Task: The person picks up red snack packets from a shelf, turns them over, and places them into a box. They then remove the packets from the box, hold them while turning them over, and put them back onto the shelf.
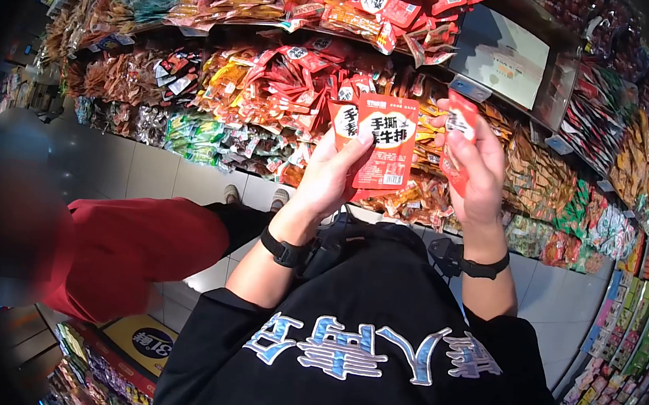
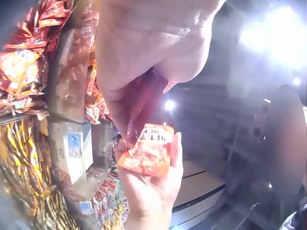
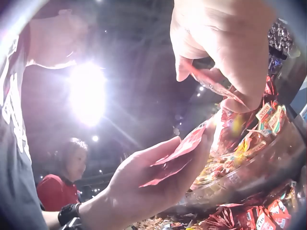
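My left hand (image 1: pixel 325 177) grips a small fan of red snack packets (image 1: pixel 383 173), thumb across their front. Bold black Chinese lettering on a white patch faces up. To its right, my right hand (image 1: pixel 483 170) pinches one red snack packet (image 1: pixel 454 175), held tilted between thumb and fingers. In the left wrist view the right hand's packet (image 2: pixel 152 160) shows its printed front, below the left hand's dark red packets (image 2: pixel 144 103). The right wrist view has the left hand's packets (image 3: pixel 184 146) edge-on, under the right hand's packet (image 3: pixel 211 84).
Tiered shelves of snack packets (image 1: pixel 234 86) stand just beyond the hands. A metal-framed panel (image 1: pixel 506 55) sits at the upper right of them. At left, a person in a red top (image 1: pixel 145 251) stands close by. More goods (image 1: pixel 627 337) line the right side.
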Motion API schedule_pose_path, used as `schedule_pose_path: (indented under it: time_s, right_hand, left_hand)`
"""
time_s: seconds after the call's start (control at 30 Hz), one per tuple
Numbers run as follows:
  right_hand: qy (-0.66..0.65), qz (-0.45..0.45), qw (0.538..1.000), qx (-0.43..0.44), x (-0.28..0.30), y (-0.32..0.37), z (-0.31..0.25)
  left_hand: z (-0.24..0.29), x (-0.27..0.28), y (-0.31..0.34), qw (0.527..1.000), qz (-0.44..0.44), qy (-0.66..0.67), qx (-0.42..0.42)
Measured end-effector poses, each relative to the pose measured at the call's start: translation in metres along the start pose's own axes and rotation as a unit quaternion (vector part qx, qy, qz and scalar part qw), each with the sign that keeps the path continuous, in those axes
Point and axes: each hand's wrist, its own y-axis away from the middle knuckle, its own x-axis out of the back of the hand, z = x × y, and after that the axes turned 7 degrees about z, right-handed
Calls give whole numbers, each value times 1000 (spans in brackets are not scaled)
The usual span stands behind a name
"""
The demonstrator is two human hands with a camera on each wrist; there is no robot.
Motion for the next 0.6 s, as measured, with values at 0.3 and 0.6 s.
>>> schedule_pose_path:
  time_s: [0.3, 0.6]
  right_hand:
    - [145, -2, 982, 123, -15, 1, 39]
    - [191, 22, 979, 73, 8, 2, 22]
  left_hand:
    - [-2, -1, 3, 1000, 0, -13, 9]
    - [-5, -18, 5, 997, -8, -82, -6]
